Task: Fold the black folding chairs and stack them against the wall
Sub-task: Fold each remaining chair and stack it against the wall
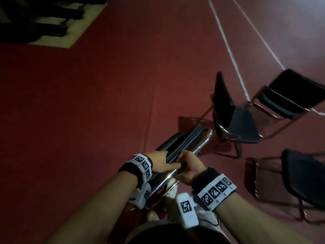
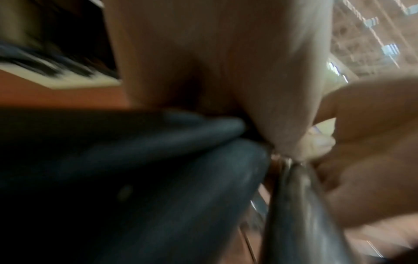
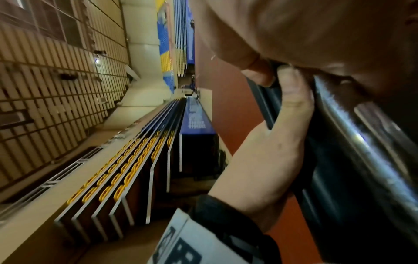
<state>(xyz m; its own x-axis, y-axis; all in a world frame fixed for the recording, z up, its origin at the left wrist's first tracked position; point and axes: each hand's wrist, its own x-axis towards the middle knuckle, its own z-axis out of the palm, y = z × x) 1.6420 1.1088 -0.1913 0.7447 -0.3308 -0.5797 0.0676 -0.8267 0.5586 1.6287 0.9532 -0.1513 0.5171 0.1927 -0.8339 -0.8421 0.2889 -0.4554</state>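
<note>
In the head view I hold a folded black chair (image 1: 184,140) with a chrome tube frame, tilted away from me over the red floor. My left hand (image 1: 166,162) grips its black padded edges, thumb lying along the tube. My right hand (image 1: 186,163) grips the chrome tube beside it, and the two hands touch. The left wrist view shows the black pads (image 2: 135,178), the tube (image 2: 294,205) and my left hand (image 2: 226,80). In the right wrist view my right hand (image 3: 305,32) wraps the tube (image 3: 361,135). Three unfolded black chairs (image 1: 235,120) (image 1: 295,92) (image 1: 306,176) stand at the right.
Dark folded chairs (image 1: 44,23) lie in a blurred stack on a pale strip at the far left. White lines (image 1: 228,46) cross the red floor. Open floor spreads left of my hands. Bleachers with yellow seats (image 3: 124,169) show in the right wrist view. My white shoes (image 1: 172,191) are below.
</note>
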